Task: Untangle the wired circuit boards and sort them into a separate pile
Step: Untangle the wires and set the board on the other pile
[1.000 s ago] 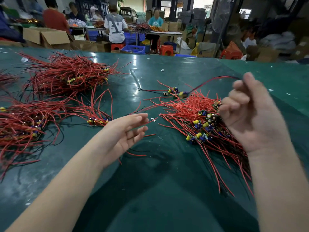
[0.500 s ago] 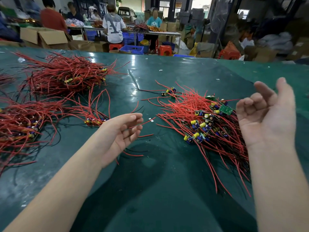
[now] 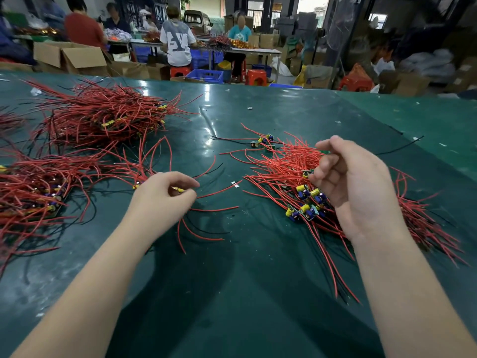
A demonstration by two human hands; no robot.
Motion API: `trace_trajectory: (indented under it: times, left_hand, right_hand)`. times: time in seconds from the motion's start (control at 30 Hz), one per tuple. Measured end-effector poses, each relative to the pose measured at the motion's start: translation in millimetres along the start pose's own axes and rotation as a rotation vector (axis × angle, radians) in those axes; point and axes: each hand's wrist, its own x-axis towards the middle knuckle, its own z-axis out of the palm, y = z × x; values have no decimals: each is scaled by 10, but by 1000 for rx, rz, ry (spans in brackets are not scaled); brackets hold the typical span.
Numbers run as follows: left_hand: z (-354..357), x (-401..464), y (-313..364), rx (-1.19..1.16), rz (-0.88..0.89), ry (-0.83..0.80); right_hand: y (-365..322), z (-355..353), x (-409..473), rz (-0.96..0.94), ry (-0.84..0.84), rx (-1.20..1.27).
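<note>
A tangled pile of wired circuit boards point(image 3: 281, 169), red leads with blue and yellow parts, lies at the right of the green table point(image 3: 245, 293). My right hand point(image 3: 348, 187) hovers low over it. Its fingers are curled and the tips reach a small board point(image 3: 306, 173) on top; whether they grip it is unclear. My left hand point(image 3: 162, 195) rests at a small group of boards point(image 3: 144, 169) in the middle. It pinches a yellow-tipped board point(image 3: 178, 189) between thumb and fingers.
Two big heaps of red-wired boards lie at the left point(image 3: 36, 187) and far left point(image 3: 103, 117). A few loose boards point(image 3: 263, 142) sit behind the right pile. Beyond the table's far edge are people at benches, cardboard boxes point(image 3: 69, 56) and stools.
My right hand threw its wired board onto the pile, opened, then dropped lower with its fingers curling. My left hand moved down onto the small group and closed its fingers.
</note>
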Motion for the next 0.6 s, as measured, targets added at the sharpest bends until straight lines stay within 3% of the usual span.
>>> trace_trajectory:
  times: [0.1,0.3,0.37,0.47,0.6]
  left_hand:
    - [57,-6,-52,256,92,-11]
    - [67,10,-102,360,212,110]
    - [54,5,-65,238,200,149]
    - [17,-17,40,-142,146,158]
    - [25,-42,142,-689,-1,24]
  right_hand:
    - [25,44,-25,-7,-38,-67]
    - [83,100,-53,-10,-93,-218]
    - [84,102,-58,23,-137,-247]
    - [92,74,-50,65,-186,-290]
    - [152,43,-21,-25,-169,-508]
